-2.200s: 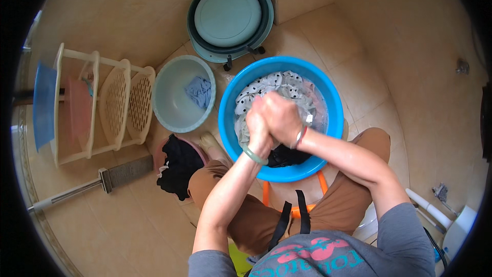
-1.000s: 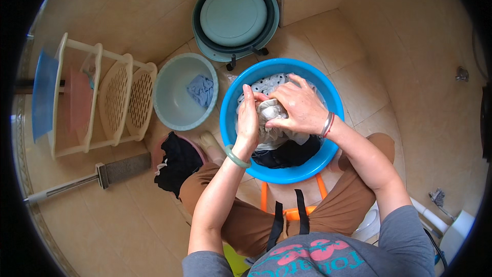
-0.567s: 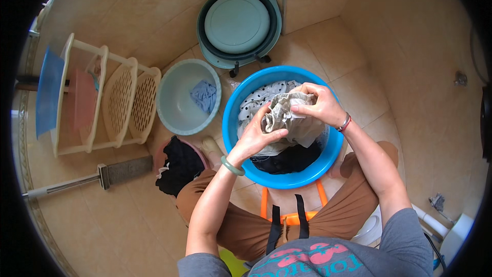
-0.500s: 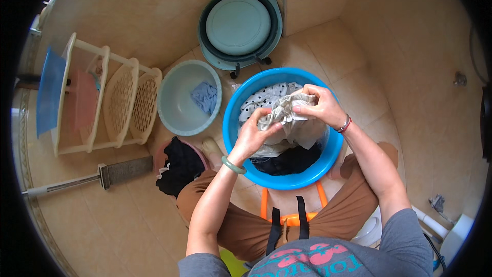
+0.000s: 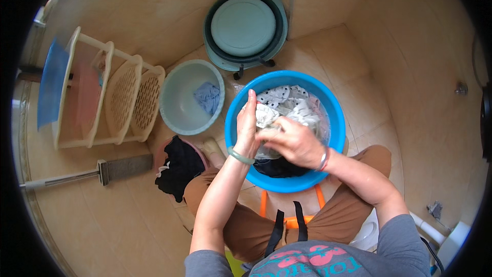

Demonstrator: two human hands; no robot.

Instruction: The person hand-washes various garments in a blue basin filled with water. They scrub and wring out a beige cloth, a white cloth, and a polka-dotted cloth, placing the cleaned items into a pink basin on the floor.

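Observation:
A wide blue basin (image 5: pixel 335 123) stands in front of me with wet laundry in it. Over it, both hands work at a pale, crumpled garment (image 5: pixel 266 116). My left hand (image 5: pixel 246 127) is edge-on, fingers pointing up, with the cloth pressed at its palm and thumb. Closed and slightly blurred, my right hand (image 5: pixel 294 144) bunches the cloth against the left palm; its fingertips are partly hidden. Beneath lie a white cloth with black dots (image 5: pixel 281 94) and a black garment (image 5: pixel 282 168). A green bangle (image 5: pixel 241 156) circles my left wrist.
Left of the blue basin is a pale green basin (image 5: pixel 169 100) holding a blue cloth (image 5: pixel 207 97). Black clothing (image 5: pixel 179 166) hangs over a pink basin (image 5: pixel 201 155). A cream rack (image 5: pixel 123 100), a flat mop (image 5: pixel 125 169) and a folded tub (image 5: pixel 243 25) stand by the walls.
Both hands have lowered toward me. The left has turned upright, and the right has swung down and left against it, bunching the garment they earlier held stretched between them.

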